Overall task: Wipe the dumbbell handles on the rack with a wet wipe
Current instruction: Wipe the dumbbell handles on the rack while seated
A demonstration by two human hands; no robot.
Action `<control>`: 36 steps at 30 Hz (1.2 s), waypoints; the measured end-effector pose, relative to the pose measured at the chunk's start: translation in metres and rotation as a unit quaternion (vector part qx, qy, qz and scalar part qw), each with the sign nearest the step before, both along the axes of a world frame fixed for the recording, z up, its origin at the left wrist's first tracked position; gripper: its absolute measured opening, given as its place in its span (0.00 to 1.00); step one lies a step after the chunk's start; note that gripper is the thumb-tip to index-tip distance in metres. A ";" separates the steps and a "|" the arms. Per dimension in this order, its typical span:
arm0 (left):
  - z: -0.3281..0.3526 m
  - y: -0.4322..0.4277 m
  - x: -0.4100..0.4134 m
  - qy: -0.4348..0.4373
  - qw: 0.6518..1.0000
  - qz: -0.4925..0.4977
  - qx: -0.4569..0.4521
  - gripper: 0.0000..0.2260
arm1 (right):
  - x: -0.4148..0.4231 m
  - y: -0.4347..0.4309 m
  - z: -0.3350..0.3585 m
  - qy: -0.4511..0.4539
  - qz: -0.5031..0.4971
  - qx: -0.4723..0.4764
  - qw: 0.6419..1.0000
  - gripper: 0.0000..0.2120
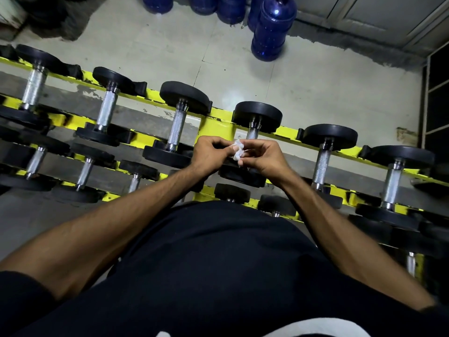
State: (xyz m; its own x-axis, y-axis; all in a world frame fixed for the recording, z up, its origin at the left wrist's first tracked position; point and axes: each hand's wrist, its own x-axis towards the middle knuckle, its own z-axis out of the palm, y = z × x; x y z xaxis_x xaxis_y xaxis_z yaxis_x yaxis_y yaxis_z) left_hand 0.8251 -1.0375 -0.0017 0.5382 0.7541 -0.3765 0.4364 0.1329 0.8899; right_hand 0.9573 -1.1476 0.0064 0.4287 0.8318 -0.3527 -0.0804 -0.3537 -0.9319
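Observation:
A small crumpled white wet wipe (237,151) sits between my two hands, above the rack. My left hand (211,153) pinches it from the left and my right hand (263,155) pinches it from the right. Both hands hover over a dumbbell (255,117) whose handle is mostly hidden behind them. The yellow rack (216,124) carries a row of black dumbbells with knurled metal handles. One such handle (177,128) lies just left of my hands and another handle (322,164) just right of them.
A lower rack tier with smaller dumbbells (83,172) runs closer to me. Several blue water jugs (272,30) stand on the tiled floor beyond the rack. A dark shelf frame (437,93) is at the far right. My torso in dark clothing fills the bottom.

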 end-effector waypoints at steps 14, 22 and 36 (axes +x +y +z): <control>-0.008 -0.005 -0.025 0.079 0.907 -0.301 0.284 0.11 | 0.035 0.017 -0.029 -0.471 0.042 -0.045 0.880 0.10; -0.006 -0.003 -0.032 0.076 0.820 -0.369 0.430 0.13 | 0.016 0.051 -0.014 -0.549 0.403 -0.205 0.703 0.10; -0.006 0.001 -0.042 0.092 0.660 -0.501 0.553 0.25 | 0.004 0.085 -0.008 -0.587 0.512 -0.288 0.556 0.11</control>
